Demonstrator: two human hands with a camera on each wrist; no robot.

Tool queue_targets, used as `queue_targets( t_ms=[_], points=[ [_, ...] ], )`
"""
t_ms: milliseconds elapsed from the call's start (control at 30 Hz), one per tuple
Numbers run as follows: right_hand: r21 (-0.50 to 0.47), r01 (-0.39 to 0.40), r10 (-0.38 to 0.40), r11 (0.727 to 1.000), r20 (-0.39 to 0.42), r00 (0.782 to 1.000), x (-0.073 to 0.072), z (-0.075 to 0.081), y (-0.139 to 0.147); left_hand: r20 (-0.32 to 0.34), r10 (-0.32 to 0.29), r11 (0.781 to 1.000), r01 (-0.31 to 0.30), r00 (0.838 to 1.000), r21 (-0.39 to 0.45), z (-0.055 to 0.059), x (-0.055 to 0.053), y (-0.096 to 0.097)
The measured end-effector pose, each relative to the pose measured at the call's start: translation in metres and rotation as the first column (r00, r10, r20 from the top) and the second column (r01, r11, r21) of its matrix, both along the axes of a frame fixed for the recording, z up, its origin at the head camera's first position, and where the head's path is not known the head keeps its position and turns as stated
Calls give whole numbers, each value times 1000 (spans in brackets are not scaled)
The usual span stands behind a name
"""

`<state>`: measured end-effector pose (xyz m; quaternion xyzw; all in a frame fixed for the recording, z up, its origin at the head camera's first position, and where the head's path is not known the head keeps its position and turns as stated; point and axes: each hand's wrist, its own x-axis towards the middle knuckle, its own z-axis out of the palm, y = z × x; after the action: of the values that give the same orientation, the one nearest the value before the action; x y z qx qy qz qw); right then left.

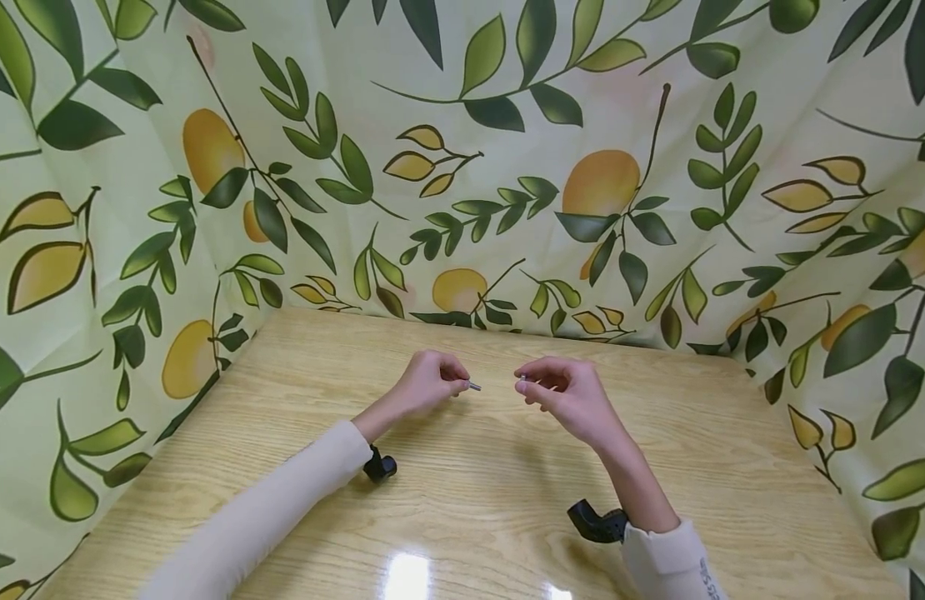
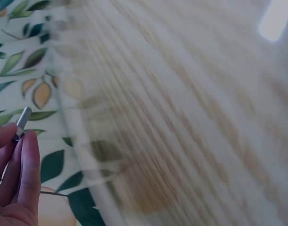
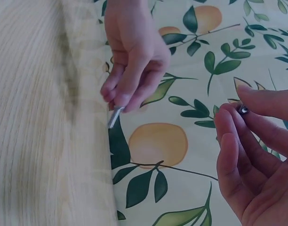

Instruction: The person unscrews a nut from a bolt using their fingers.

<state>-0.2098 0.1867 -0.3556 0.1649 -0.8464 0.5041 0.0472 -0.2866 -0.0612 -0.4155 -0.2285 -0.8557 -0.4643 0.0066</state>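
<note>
My left hand (image 1: 429,382) pinches a short silver metal rod (image 1: 474,386) between thumb and fingers, its free end pointing right. Up close in the left wrist view, the rod (image 2: 24,117) looks smooth and narrow. A small dark metal piece with a round, shiny end (image 3: 243,109) sits between the thumb and forefinger of my right hand (image 1: 571,396); its exact kind is too small to tell. Both hands are above the wooden table (image 1: 462,475), facing each other with a gap between the two metal pieces.
Leaf-and-fruit patterned fabric (image 1: 507,208) surrounds the table at the back and sides. A black wrist camera (image 1: 380,467) hangs by the left sleeve, and another black camera (image 1: 597,523) by the right wrist. Light glares off the table's near part.
</note>
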Motion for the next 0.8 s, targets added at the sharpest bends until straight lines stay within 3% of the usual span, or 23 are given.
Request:
queue_targets(
  t_ms=[133,333,567,800],
  points=[
    [10,-12,12,1000,10,1000,-1,-2,-1,18,-11,997,13,1000,-80,-6,-12,0],
    [17,-19,19,1000,32,999,-3,-4,-2,-6,-8,982,6,1000,-188,-10,-24,0],
    [44,-38,36,998,39,999,-3,-4,-2,-33,-48,966,38,998,-257,-15,-33,-2],
    [72,-53,49,996,58,997,-4,-6,-4,-58,-94,928,66,994,-366,-17,-36,-3]
  ],
)
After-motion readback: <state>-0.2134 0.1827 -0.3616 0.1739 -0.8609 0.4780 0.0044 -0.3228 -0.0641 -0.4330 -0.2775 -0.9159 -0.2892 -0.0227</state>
